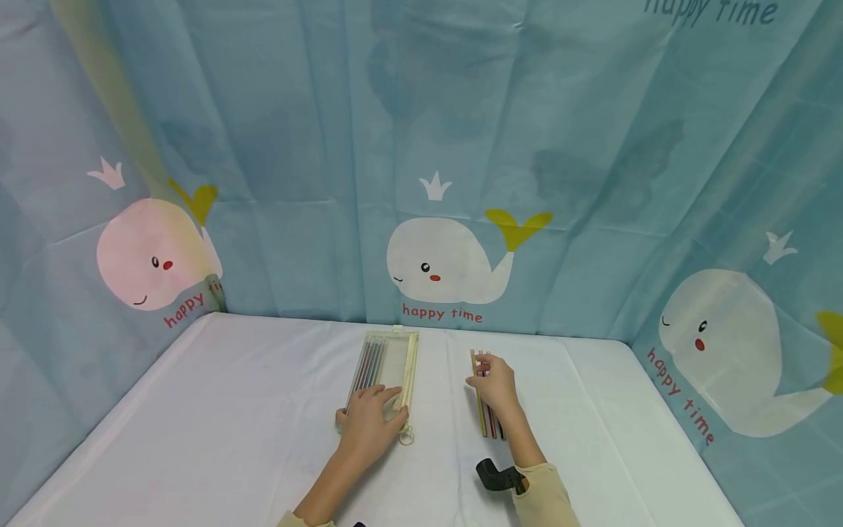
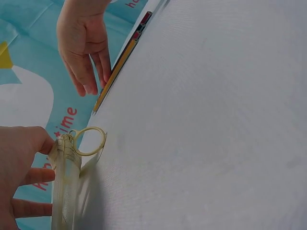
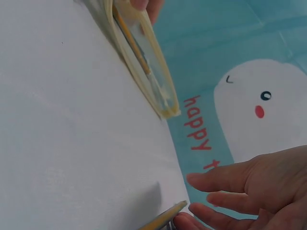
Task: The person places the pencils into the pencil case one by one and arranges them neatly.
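Note:
A clear pencil case (image 1: 396, 359) with cream edges lies on the white table, several pencils (image 1: 369, 364) showing inside its left part. My left hand (image 1: 372, 424) spans the near half of the case and grips it by its sides. A cream zipper ring (image 2: 89, 141) hangs from the near end. To the right lie a few more pencils (image 1: 492, 424) side by side, a yellow one (image 2: 115, 76) nearest the case. My right hand (image 1: 498, 382) is over their far ends. In the right wrist view its thumb (image 3: 225, 178) stands apart from the fingers, which are beside the pencil ends.
The white cloth-covered table (image 1: 250, 424) ends at a blue curtain (image 1: 276, 241) with whale prints, which closes off the back and both sides. A black wrist camera (image 1: 498, 477) sits at the right sleeve (image 1: 543, 496).

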`<act>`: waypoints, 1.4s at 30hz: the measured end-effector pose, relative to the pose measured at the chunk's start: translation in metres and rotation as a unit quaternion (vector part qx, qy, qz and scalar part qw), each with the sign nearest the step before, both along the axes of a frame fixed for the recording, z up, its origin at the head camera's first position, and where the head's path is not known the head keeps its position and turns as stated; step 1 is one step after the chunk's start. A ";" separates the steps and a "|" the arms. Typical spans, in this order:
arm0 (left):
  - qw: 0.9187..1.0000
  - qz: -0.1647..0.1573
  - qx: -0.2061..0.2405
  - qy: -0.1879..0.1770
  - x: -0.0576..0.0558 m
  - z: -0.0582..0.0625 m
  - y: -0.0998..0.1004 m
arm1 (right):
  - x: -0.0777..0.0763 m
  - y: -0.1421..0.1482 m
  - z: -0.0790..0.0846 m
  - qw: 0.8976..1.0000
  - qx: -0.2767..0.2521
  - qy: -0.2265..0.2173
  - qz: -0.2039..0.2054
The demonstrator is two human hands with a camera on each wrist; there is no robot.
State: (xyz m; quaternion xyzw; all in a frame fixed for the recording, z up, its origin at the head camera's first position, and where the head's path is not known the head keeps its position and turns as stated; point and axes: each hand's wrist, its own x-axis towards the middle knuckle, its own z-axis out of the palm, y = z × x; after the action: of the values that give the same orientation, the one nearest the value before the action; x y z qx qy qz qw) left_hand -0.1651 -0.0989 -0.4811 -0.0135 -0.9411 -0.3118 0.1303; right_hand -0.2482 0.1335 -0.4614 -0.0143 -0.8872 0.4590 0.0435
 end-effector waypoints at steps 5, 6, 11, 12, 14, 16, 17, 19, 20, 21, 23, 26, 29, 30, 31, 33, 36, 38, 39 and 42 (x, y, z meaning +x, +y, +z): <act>1.000 -0.002 0.003 -0.003 0.000 0.000 0.000 | 0.000 -0.003 0.000 1.000 0.009 0.002 0.006; 1.000 -0.002 0.003 -0.003 0.000 0.000 0.000 | 0.000 -0.003 0.000 1.000 0.011 0.001 0.004; 1.000 -0.002 -0.001 -0.004 0.000 0.001 0.000 | 0.000 -0.007 -0.003 1.000 0.011 -0.007 -0.001; 1.000 -0.001 0.000 -0.006 0.000 0.001 0.000 | 0.000 -0.008 -0.003 1.000 0.012 -0.008 -0.002; 1.000 -0.003 -0.002 -0.003 0.000 0.001 0.000 | 0.001 -0.010 -0.004 1.000 0.013 -0.009 -0.003; 1.000 -0.003 -0.001 -0.003 0.000 0.001 0.000 | 0.002 -0.012 -0.005 1.000 0.018 -0.007 -0.004; 1.000 -0.003 -0.001 -0.003 0.000 0.001 0.000 | 0.002 -0.013 -0.005 1.000 0.020 -0.006 -0.005; 1.000 -0.004 -0.001 -0.004 0.000 0.001 0.000 | 0.003 -0.014 -0.006 1.000 0.027 -0.003 -0.005; 1.000 -0.004 0.000 -0.007 0.000 0.001 0.000 | 0.003 -0.014 -0.006 1.000 0.031 -0.003 -0.005; 1.000 -0.004 0.002 -0.009 0.000 0.001 0.000 | 0.003 -0.014 -0.006 0.999 0.035 -0.001 -0.004; 1.000 -0.005 0.002 -0.008 0.000 0.001 0.000 | 0.003 -0.015 -0.006 0.999 0.044 -0.001 -0.004; 1.000 -0.007 0.002 -0.007 0.000 0.000 -0.001 | 0.003 -0.016 -0.007 0.998 0.059 0.004 0.000; 1.000 -0.008 0.002 -0.004 0.000 0.000 -0.001 | 0.002 -0.016 -0.007 0.998 0.063 0.004 0.005; 1.000 -0.008 0.003 -0.003 0.000 0.000 -0.001 | 0.002 -0.016 -0.007 0.998 0.064 0.004 0.008; 1.000 -0.009 0.003 -0.002 0.000 0.000 -0.001 | 0.002 -0.016 -0.007 0.998 0.063 0.004 0.010; 1.000 -0.009 0.004 -0.002 0.000 0.000 -0.001 | 0.002 -0.017 -0.006 0.998 0.059 -0.001 0.012; 1.000 -0.008 0.004 -0.004 0.000 0.000 -0.001 | 0.003 -0.016 -0.005 0.999 0.045 -0.012 0.012; 1.000 -0.008 0.004 -0.006 0.000 0.000 -0.001 | 0.003 -0.016 -0.005 0.999 0.037 -0.019 0.014; 1.000 -0.008 0.004 -0.007 0.000 0.000 -0.001 | 0.003 -0.015 -0.005 0.999 0.031 -0.023 0.014; 1.000 -0.009 0.004 -0.006 0.000 -0.001 -0.001 | 0.002 -0.014 -0.005 0.999 0.020 -0.035 0.015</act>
State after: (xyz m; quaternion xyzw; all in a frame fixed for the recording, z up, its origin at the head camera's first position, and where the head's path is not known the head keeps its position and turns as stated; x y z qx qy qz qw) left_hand -0.1648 -0.0999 -0.4820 -0.0194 -0.9405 -0.3166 0.1219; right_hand -0.2466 0.1193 -0.4667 -0.0164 -0.8975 0.4406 0.0057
